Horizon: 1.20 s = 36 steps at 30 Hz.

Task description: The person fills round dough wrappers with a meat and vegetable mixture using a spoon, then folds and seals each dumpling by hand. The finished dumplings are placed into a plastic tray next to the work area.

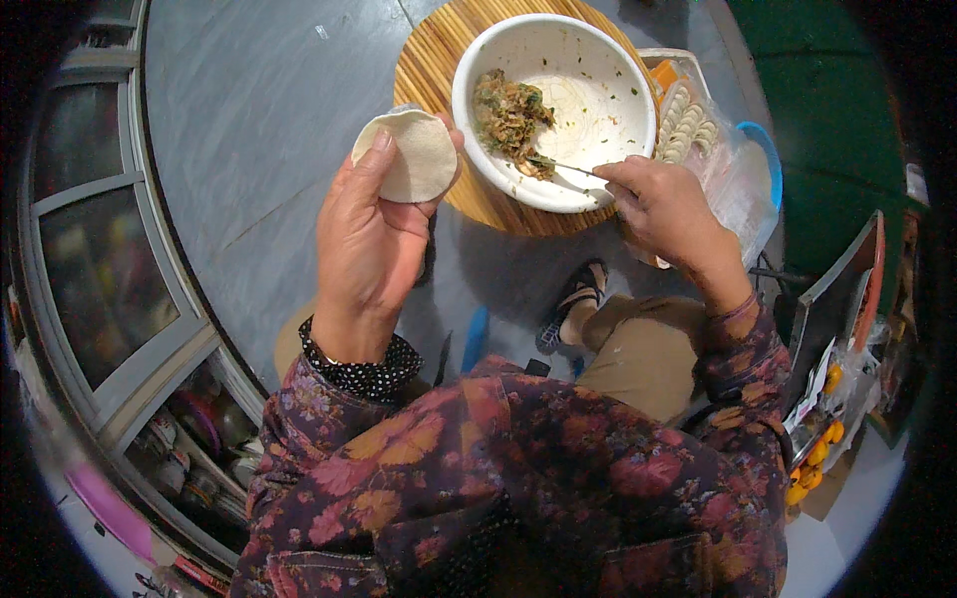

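Observation:
My left hand (381, 209) holds a round dough wrapper (415, 161) up, with the thumb on its face and the fingers behind it. A white bowl (549, 202) stands on a round wooden board (426, 71) ahead of me. Chopped filling (512, 116) with green bits lies heaped at the bowl's left side, and scraps cling to its wall. My right hand (658, 202) grips the handle of a thin metal utensil (572, 168) over the near part of the bowl. The utensil's tip is in the lower edge of the filling, so its exact kind cannot be told.
Right of the board, folded dumplings (684, 127) lie in rows on plastic by a blue-rimmed container (766, 157). A glass-fronted cabinet (112, 194) lines the left. My sandalled foot (576, 306) is below the board. Yellow-orange items (815, 463) lie at the lower right.

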### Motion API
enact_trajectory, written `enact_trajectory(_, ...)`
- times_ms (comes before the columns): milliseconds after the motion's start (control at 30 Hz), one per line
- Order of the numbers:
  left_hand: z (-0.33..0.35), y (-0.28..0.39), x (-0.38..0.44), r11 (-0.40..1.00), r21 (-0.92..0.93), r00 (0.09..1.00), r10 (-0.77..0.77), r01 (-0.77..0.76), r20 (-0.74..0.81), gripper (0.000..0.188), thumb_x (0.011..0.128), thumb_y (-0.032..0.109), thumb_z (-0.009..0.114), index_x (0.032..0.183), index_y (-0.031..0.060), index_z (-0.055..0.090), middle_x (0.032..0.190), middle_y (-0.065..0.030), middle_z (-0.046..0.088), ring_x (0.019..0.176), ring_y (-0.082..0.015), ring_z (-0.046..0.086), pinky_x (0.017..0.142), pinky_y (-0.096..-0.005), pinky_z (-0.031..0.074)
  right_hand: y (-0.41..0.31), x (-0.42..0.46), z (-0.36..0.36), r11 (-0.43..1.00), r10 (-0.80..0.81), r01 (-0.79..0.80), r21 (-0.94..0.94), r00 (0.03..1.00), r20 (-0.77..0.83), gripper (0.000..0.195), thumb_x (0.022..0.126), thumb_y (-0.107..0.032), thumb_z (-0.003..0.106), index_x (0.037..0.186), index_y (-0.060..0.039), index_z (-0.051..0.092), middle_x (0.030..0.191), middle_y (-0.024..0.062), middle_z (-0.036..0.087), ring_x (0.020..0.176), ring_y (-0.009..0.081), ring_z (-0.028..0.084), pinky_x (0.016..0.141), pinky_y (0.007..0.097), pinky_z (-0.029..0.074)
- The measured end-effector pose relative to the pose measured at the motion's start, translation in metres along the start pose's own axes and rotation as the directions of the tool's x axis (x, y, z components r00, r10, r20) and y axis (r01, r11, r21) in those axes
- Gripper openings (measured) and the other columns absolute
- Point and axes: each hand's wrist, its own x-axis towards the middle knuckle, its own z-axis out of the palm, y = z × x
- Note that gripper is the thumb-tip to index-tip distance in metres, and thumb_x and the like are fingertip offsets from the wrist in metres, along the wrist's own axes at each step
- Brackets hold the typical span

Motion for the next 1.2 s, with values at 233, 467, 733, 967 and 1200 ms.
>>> enact_trajectory(233,-0.017,-0.037,-0.006,0.997,0.070,0.990,-0.022,0.032,-0.138,0.032,0.097,0.018,0.050,0.122,-0.0036,0.051,0.118,-0.0155,0.060,0.110,-0.0265,0.060,0.099,-0.0389,0.048,0.005,0.001,0.001,0.996,0.013,-0.009,0.089,0.999,-0.049,0.021,0.081,-0.011,0.064,0.101,-0.0075,0.068,0.091,0.0163,0.068,0.084,0.0344,0.066,0.076,0.0435,0.053)
enact_trajectory(467,-0.041,-0.079,-0.013,0.962,0.117,0.944,-0.210,0.246,-0.255,0.032,0.100,0.016,0.045,0.125,-0.0033,0.047,0.124,-0.0139,0.056,0.113,-0.0240,0.057,0.102,-0.0382,0.046,-0.001,-0.008,0.004,0.999,0.042,-0.042,0.009,0.999,-0.009,0.025,0.083,-0.004,0.060,0.107,-0.0047,0.067,0.093,0.0195,0.067,0.085,0.0377,0.065,0.075,0.0424,0.052)
enact_trajectory(733,-0.030,-0.084,0.002,0.971,0.040,0.968,-0.232,0.237,-0.099,0.032,0.099,0.011,0.040,0.126,-0.0071,0.041,0.125,-0.0179,0.053,0.115,-0.0269,0.055,0.103,-0.0388,0.045,-0.007,-0.009,0.011,0.983,0.045,-0.044,0.180,0.999,0.000,0.023,0.085,-0.009,0.057,0.106,-0.0049,0.065,0.088,0.0227,0.066,0.083,0.0392,0.065,0.075,0.0458,0.053)
enact_trajectory(967,-0.015,-0.071,0.008,0.961,0.010,0.952,-0.273,0.277,-0.139,0.037,0.101,0.014,0.036,0.130,-0.0101,0.039,0.129,-0.0213,0.050,0.119,-0.0281,0.053,0.105,-0.0406,0.043,-0.025,-0.009,0.007,0.964,0.058,-0.065,0.260,0.998,0.036,0.025,0.086,-0.008,0.055,0.109,-0.0023,0.064,0.093,0.0239,0.066,0.087,0.0399,0.064,0.079,0.0450,0.052)
enact_trajectory(1200,-0.012,-0.064,0.008,0.967,-0.036,0.968,-0.251,0.251,0.005,0.049,0.105,0.032,0.029,0.134,-0.0071,0.036,0.135,-0.0203,0.048,0.126,-0.0298,0.048,0.109,-0.0429,0.039,-0.049,-0.021,0.008,0.944,0.054,-0.018,0.329,0.993,-0.101,0.029,0.084,-0.003,0.057,0.112,-0.0025,0.062,0.092,0.0225,0.066,0.085,0.0386,0.065,0.075,0.0433,0.053)
